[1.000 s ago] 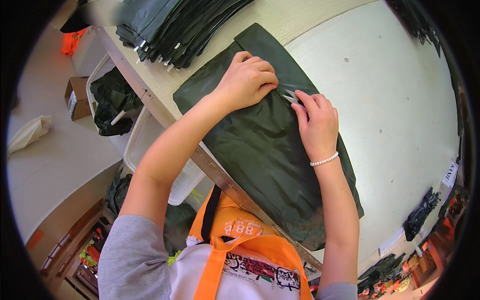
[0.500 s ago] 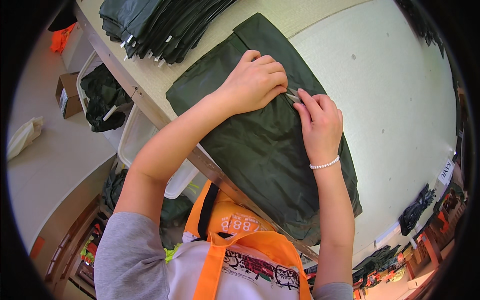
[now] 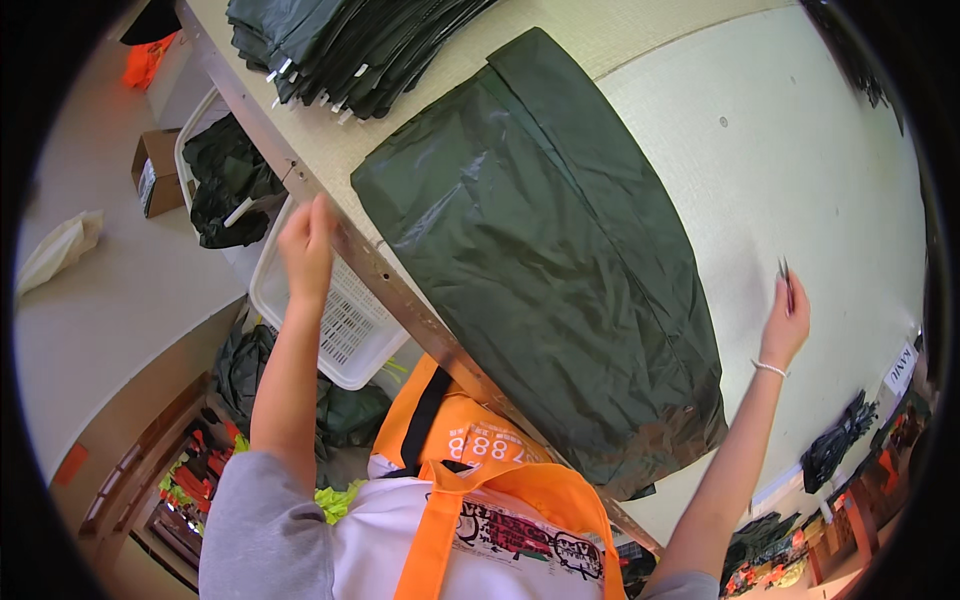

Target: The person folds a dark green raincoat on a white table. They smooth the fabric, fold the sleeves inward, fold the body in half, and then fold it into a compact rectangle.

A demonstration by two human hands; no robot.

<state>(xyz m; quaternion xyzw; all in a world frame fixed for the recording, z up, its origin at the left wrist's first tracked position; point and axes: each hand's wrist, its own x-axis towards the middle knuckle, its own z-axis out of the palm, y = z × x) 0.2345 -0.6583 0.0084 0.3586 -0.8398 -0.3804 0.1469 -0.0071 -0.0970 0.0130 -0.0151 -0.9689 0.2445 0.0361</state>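
A dark green, slightly shiny folded garment [image 3: 560,270] lies flat on the table, a long seam running down its right part. Beyond the table's left edge, my left hand [image 3: 308,255] is raised above a white plastic basket [image 3: 350,330]. Its fingers are closed; whatever they pinch, if anything, is too small to name. Out to the right of the garment, over the pale tabletop, my right hand [image 3: 787,322] holds thread snips [image 3: 785,270], their pointed blades sticking up past the fingers. Neither hand touches the garment.
A stack of dark folded garments [image 3: 340,50] with small white tags sits at the table's far left. The metal table edge [image 3: 400,300] runs diagonally before me. On the left are another basket with dark cloth [image 3: 225,175] and a cardboard box [image 3: 158,172]. A dark bundle [image 3: 838,440] lies at right.
Both hands have left the garment's seam. My left hand swung left past the table edge, my right hand went right with the snips. The view shifted slightly.
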